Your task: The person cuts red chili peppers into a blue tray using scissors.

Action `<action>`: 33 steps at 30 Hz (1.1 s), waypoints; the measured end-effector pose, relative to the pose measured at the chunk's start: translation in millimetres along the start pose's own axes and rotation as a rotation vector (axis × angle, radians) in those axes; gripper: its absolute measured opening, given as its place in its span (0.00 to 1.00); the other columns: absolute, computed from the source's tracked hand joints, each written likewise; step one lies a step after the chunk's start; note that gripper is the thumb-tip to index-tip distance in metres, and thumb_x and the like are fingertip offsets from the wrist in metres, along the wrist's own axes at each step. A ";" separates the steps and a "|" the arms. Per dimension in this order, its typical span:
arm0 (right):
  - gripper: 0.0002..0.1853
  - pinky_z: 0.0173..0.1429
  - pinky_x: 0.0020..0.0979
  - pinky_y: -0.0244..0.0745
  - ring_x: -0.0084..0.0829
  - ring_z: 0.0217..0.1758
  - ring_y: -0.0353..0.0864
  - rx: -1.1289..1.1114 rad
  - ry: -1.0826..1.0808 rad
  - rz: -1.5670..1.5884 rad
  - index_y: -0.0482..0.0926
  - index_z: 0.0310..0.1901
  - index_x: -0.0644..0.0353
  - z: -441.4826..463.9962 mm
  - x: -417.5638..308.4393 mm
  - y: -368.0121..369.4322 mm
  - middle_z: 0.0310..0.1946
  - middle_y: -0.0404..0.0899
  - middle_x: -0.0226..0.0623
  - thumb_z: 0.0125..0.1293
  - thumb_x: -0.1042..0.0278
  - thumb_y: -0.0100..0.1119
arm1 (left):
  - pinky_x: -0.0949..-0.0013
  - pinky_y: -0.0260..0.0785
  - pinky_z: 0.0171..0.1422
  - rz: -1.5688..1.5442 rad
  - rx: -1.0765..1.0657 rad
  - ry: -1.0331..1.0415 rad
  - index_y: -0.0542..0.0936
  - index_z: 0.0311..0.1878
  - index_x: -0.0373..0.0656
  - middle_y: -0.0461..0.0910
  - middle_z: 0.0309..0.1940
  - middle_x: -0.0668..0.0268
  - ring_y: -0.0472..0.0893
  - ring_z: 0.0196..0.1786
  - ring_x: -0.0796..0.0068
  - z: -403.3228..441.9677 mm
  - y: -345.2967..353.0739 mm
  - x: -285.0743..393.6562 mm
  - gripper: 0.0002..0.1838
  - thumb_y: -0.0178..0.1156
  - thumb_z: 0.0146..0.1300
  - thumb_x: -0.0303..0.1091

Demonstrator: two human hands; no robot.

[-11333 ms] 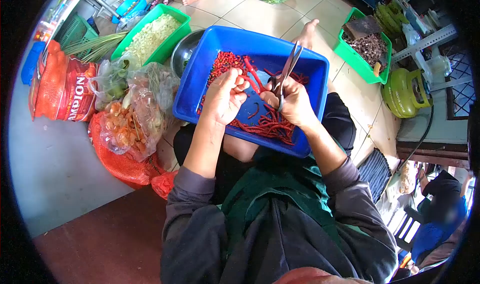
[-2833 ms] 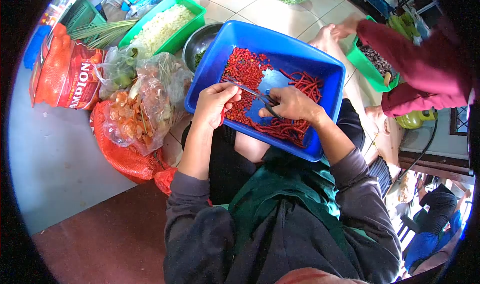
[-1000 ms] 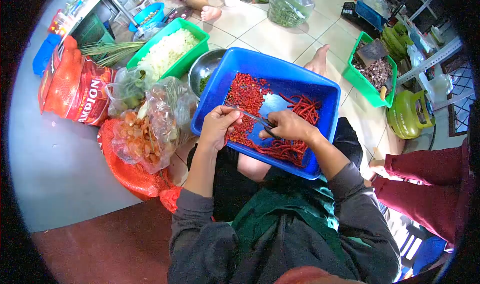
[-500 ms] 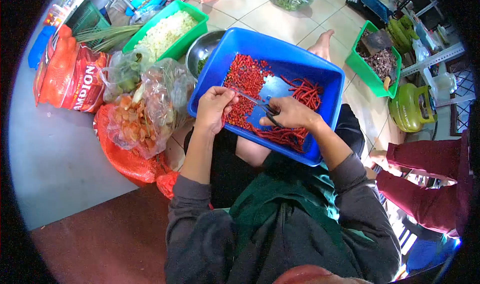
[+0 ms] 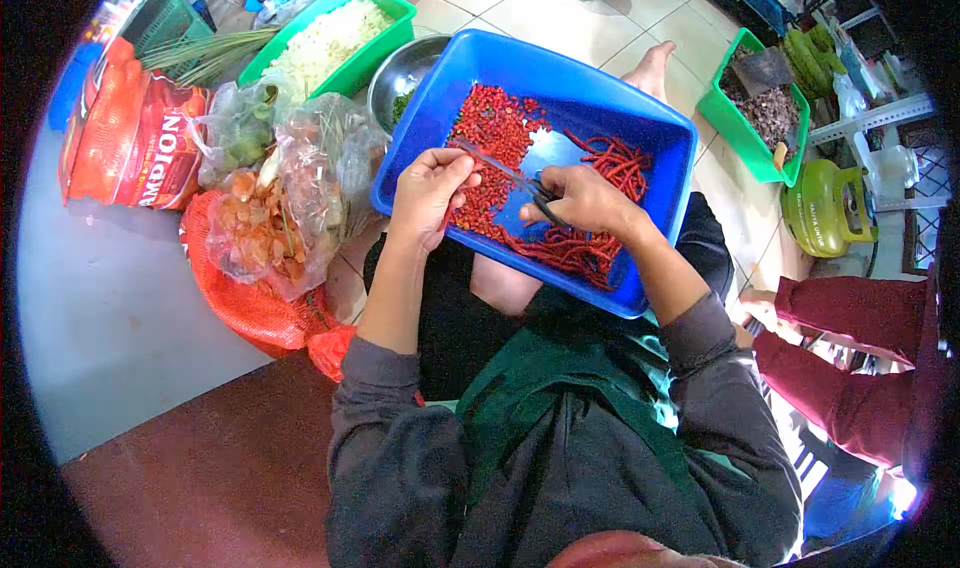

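Note:
A blue plastic tub [image 5: 545, 66] rests across my lap, tilted. Chopped red chili [image 5: 492, 123] covers its left side, and whole red chilies [image 5: 618, 166] lie at the right and along the near edge. My right hand [image 5: 590, 204] grips black-handled scissors [image 5: 508, 173], whose blades point left over the chopped pieces. Beside the blade tips, my left hand [image 5: 428, 193] is closed in a pinch over the tub; a bit of red chili shows at its fingers, mostly hidden by them.
Left of the tub are a steel bowl [image 5: 385, 86], a green tray of pale chopped pieces [image 5: 397, 36], bags of peelings [image 5: 262, 230] and a red sack [image 5: 140, 148]. At right stand another green tray [image 5: 733, 133], a gas cylinder [image 5: 822, 208] and a person's maroon-clad legs [image 5: 840, 318].
The view has shifted slightly, so most things sit a little higher. Both hands stay over the tub; the scissor blades look a little more apart from the left fingers.

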State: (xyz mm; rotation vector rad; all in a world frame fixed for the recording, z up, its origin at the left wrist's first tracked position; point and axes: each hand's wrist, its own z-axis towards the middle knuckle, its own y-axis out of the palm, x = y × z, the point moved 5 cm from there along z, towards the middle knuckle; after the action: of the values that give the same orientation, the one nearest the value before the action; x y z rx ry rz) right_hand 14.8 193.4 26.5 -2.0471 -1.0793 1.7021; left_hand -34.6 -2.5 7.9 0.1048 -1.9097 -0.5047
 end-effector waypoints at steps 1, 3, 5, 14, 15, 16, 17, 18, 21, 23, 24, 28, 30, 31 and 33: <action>0.25 0.29 0.34 0.65 0.24 0.23 0.69 0.012 0.001 0.002 0.78 0.28 0.65 -0.4 2.4 -0.6 0.17 0.73 0.37 0.51 0.47 0.71 | 0.82 0.66 0.26 0.004 -0.005 0.006 0.75 0.41 0.37 0.82 0.33 0.60 0.79 0.30 0.80 0.1 -0.3 -0.7 0.08 0.63 0.61 0.27; 0.25 0.29 0.34 0.65 0.24 0.23 0.70 0.017 0.004 -0.020 0.78 0.28 0.66 0.7 5.2 -0.7 0.18 0.73 0.37 0.52 0.47 0.71 | 0.83 0.66 0.26 0.013 -0.014 0.019 0.75 0.41 0.37 0.82 0.34 0.60 0.79 0.30 0.81 0.6 -1.6 -1.6 0.08 0.62 0.61 0.26; 0.25 0.29 0.34 0.66 0.25 0.24 0.71 0.002 0.009 -0.066 0.78 0.28 0.66 2.2 6.1 1.1 0.18 0.74 0.38 0.52 0.47 0.71 | 0.83 0.66 0.26 0.035 -0.017 0.010 0.75 0.41 0.37 0.82 0.34 0.60 0.79 0.30 0.81 0.5 -1.2 -1.2 0.07 0.62 0.61 0.25; 0.27 0.28 0.35 0.66 0.27 0.22 0.71 -0.007 -0.024 -0.013 0.79 0.28 0.66 3.1 -4.4 -1.8 0.17 0.74 0.39 0.52 0.42 0.69 | 0.83 0.64 0.25 0.041 -0.019 -0.007 0.76 0.39 0.36 0.81 0.33 0.59 0.78 0.29 0.81 0.1 -0.9 0.6 0.06 0.61 0.61 0.25; 0.27 0.28 0.35 0.65 0.27 0.22 0.71 -0.004 -0.017 -0.033 0.79 0.27 0.66 2.8 -2.0 -2.4 0.17 0.74 0.38 0.52 0.42 0.69 | 0.83 0.64 0.25 0.037 -0.018 -0.007 0.76 0.39 0.36 0.81 0.33 0.59 0.78 0.29 0.81 0.3 -1.1 0.3 0.06 0.61 0.61 0.25; 0.27 0.28 0.35 0.65 0.27 0.22 0.70 -0.001 -0.009 -0.052 0.78 0.27 0.65 2.8 1.7 -3.2 0.16 0.73 0.38 0.52 0.42 0.69 | 0.84 0.63 0.24 0.044 -0.007 -0.018 0.76 0.39 0.36 0.81 0.34 0.60 0.77 0.29 0.82 0.5 -1.3 -0.2 0.05 0.61 0.61 0.25; 0.27 0.27 0.35 0.65 0.26 0.22 0.70 0.001 -0.001 -0.072 0.78 0.26 0.65 2.5 5.1 -3.9 0.16 0.73 0.38 0.52 0.42 0.69 | 0.85 0.63 0.23 0.050 0.004 -0.028 0.76 0.39 0.37 0.81 0.34 0.60 0.77 0.29 0.83 0.7 -1.4 -0.3 0.04 0.60 0.62 0.25; 0.27 0.27 0.35 0.64 0.26 0.22 0.69 0.000 0.009 -0.069 0.78 0.26 0.65 2.2 8.2 -4.5 0.16 0.72 0.37 0.52 0.42 0.69 | 0.86 0.62 0.22 0.057 0.015 -0.037 0.76 0.39 0.37 0.81 0.34 0.61 0.76 0.29 0.84 1.1 -1.6 -0.4 0.04 0.59 0.63 0.26; 0.27 0.27 0.35 0.64 0.26 0.22 0.69 -0.010 0.023 -0.043 0.77 0.26 0.65 0.8 11.7 -4.5 0.16 0.72 0.38 0.52 0.42 0.69 | 0.86 0.62 0.21 0.027 0.028 -0.026 0.76 0.39 0.37 0.81 0.34 0.61 0.76 0.29 0.84 1.9 -2.7 0.4 0.04 0.59 0.63 0.26; 0.27 0.28 0.35 0.65 0.27 0.23 0.70 -0.020 0.018 -0.002 0.77 0.27 0.65 -2.9 8.9 -2.0 0.17 0.72 0.38 0.52 0.43 0.69 | 0.86 0.62 0.21 0.009 0.033 -0.017 0.76 0.39 0.37 0.80 0.34 0.61 0.76 0.29 0.85 2.9 -4.2 -0.8 0.04 0.59 0.63 0.26; 0.27 0.29 0.35 0.65 0.27 0.23 0.70 -0.035 0.016 -0.020 0.77 0.27 0.65 -3.8 6.6 -0.7 0.17 0.73 0.39 0.53 0.43 0.68 | 0.86 0.62 0.21 0.000 0.035 -0.013 0.76 0.39 0.37 0.80 0.34 0.61 0.76 0.29 0.85 3.2 -4.6 -1.2 0.04 0.59 0.63 0.26; 0.27 0.30 0.36 0.66 0.28 0.25 0.72 -0.073 0.024 -0.050 0.77 0.29 0.65 -2.6 -3.1 3.0 0.19 0.74 0.39 0.53 0.42 0.68 | 0.86 0.62 0.21 0.009 0.019 -0.012 0.76 0.39 0.37 0.80 0.34 0.61 0.76 0.29 0.84 1.3 -2.8 -0.9 0.04 0.60 0.63 0.26; 0.27 0.30 0.36 0.66 0.28 0.25 0.72 -0.070 0.019 -0.042 0.78 0.29 0.65 -1.0 -4.1 3.3 0.20 0.75 0.40 0.53 0.42 0.68 | 0.85 0.62 0.21 0.021 0.016 -0.015 0.75 0.38 0.36 0.80 0.34 0.61 0.76 0.29 0.84 0.2 -1.8 -0.2 0.04 0.60 0.62 0.26; 0.27 0.30 0.36 0.66 0.28 0.25 0.72 -0.064 0.010 -0.037 0.78 0.30 0.65 -0.1 -3.9 3.8 0.20 0.75 0.40 0.53 0.42 0.68 | 0.85 0.62 0.21 0.019 0.017 -0.016 0.75 0.38 0.36 0.80 0.34 0.61 0.76 0.29 0.84 -0.2 -2.4 -0.2 0.04 0.60 0.62 0.26; 0.27 0.30 0.35 0.66 0.27 0.24 0.72 -0.053 -0.003 -0.032 0.78 0.30 0.65 1.2 -1.7 4.7 0.20 0.76 0.40 0.53 0.43 0.69 | 0.85 0.62 0.21 0.015 0.019 -0.019 0.75 0.38 0.36 0.80 0.33 0.61 0.76 0.29 0.83 0.1 -3.0 0.0 0.05 0.60 0.62 0.26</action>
State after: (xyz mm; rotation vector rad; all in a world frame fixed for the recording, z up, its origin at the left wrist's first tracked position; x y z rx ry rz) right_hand 15.4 188.7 24.5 -2.0482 -1.1633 1.6790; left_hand -35.2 -5.2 6.7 0.0979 -1.9324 -0.4789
